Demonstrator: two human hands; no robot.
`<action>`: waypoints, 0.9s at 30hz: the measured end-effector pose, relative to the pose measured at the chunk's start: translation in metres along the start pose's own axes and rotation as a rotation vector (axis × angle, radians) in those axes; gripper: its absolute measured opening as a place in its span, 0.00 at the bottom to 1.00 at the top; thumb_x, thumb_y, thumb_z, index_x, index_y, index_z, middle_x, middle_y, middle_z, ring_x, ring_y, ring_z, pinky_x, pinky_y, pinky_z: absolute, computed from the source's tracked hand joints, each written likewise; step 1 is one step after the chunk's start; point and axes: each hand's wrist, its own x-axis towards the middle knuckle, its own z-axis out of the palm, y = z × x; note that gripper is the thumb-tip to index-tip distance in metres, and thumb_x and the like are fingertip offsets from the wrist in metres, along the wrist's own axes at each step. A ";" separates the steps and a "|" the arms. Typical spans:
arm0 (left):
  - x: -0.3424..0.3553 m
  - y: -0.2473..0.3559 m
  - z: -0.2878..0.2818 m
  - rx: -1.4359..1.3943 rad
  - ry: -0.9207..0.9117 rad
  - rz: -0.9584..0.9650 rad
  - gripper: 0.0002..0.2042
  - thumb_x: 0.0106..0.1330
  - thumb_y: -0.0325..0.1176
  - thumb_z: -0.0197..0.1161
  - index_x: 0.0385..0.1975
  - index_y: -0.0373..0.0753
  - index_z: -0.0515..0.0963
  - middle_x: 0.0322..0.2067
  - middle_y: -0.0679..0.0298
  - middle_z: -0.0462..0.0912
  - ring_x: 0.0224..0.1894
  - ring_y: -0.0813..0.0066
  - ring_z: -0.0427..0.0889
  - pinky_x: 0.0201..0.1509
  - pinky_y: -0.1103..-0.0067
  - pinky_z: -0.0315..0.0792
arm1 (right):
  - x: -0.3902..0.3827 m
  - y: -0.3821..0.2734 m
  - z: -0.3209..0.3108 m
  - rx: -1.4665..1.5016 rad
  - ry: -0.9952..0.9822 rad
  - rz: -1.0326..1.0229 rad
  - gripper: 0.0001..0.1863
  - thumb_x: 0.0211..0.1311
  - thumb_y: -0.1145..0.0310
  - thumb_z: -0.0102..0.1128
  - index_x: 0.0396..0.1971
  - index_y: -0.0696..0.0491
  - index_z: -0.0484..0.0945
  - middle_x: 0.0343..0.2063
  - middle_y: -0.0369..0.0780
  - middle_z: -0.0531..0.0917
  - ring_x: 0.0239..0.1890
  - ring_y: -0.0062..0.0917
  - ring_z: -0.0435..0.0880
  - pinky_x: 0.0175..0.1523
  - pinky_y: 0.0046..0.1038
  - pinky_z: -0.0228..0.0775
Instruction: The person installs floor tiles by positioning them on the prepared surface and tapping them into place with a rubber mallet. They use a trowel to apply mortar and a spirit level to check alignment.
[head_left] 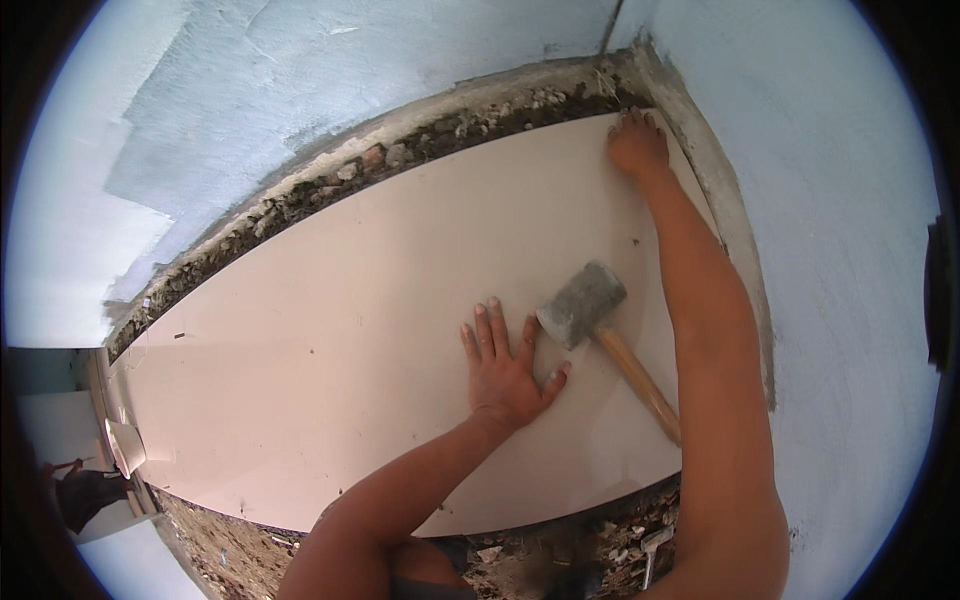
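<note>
A large beige floor tile (300, 330) lies across the ground, filling the middle of the view. My left hand (505, 385) rests flat on its surface with the fingers spread. Just right of that hand lies a rubber mallet (583, 303) with a grey head and a wooden handle; neither hand holds it. My right arm stretches to the far right corner, where my right hand (638, 148) has its fingers curled at the tile's edge. The fingertips there are partly hidden.
Pale blue walls (850, 250) rise behind and to the right. A rough gap of soil and rubble (370, 160) runs along the far wall. A white bowl (125, 447) stands at the left end; a metal tool (655, 543) lies on near-side rubble.
</note>
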 end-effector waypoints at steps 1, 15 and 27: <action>0.002 0.002 0.000 -0.015 -0.005 0.008 0.43 0.64 0.66 0.47 0.72 0.39 0.55 0.72 0.34 0.34 0.75 0.38 0.25 0.74 0.50 0.21 | 0.021 0.012 0.000 0.112 0.014 -0.019 0.30 0.70 0.54 0.43 0.65 0.58 0.65 0.67 0.50 0.65 0.70 0.45 0.60 0.73 0.41 0.50; 0.001 0.002 0.000 -0.015 -0.022 -0.007 0.44 0.64 0.67 0.46 0.73 0.40 0.53 0.72 0.36 0.32 0.75 0.40 0.23 0.74 0.51 0.21 | -0.352 0.028 -0.099 0.374 -0.246 -0.150 0.18 0.64 0.60 0.60 0.42 0.61 0.73 0.40 0.52 0.76 0.42 0.45 0.75 0.47 0.42 0.68; -0.006 0.000 0.002 0.001 0.056 0.019 0.46 0.62 0.71 0.47 0.74 0.48 0.49 0.73 0.39 0.32 0.75 0.42 0.24 0.75 0.52 0.22 | -0.316 0.009 -0.138 0.930 -0.035 0.228 0.15 0.73 0.63 0.49 0.33 0.61 0.72 0.19 0.44 0.76 0.20 0.29 0.76 0.28 0.31 0.69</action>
